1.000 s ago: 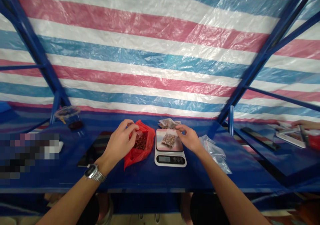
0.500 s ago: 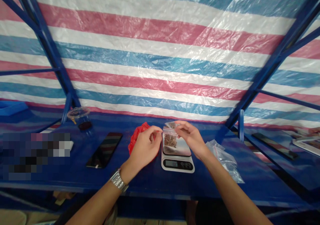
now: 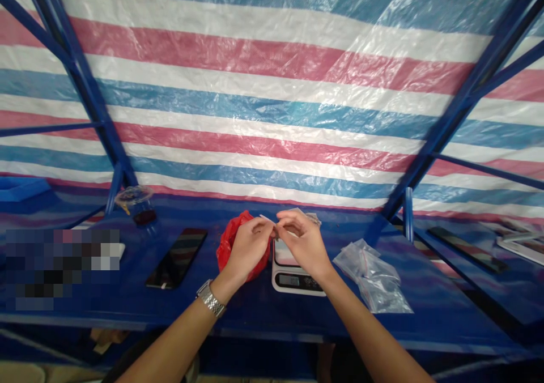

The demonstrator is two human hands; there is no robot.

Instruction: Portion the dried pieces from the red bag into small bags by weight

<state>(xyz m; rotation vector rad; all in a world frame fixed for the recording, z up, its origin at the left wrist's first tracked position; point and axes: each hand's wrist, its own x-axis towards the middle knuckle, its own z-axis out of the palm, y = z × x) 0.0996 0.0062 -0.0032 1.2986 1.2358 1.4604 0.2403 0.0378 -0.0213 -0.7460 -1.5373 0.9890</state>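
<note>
Since the earlier frame the left hand (image 3: 250, 244) and right hand (image 3: 304, 241) have met, fingertips pinched on one small bag (image 3: 267, 218), mostly hidden, above the one scale's (image 3: 293, 275) left edge. One red bag (image 3: 228, 247) sits beside it, contents hidden; one cup (image 3: 135, 201) holds dark liquid (image 3: 145, 218).

Your left hand (image 3: 251, 243) and right hand (image 3: 302, 240) pinching a mostly hidden small plastic bag (image 3: 267, 219), digital scale (image 3: 294, 283) below, red plastic bag (image 3: 228, 243) left, clear zip bags (image 3: 376, 275) right, smartphone (image 3: 177, 259) farther left.
</note>
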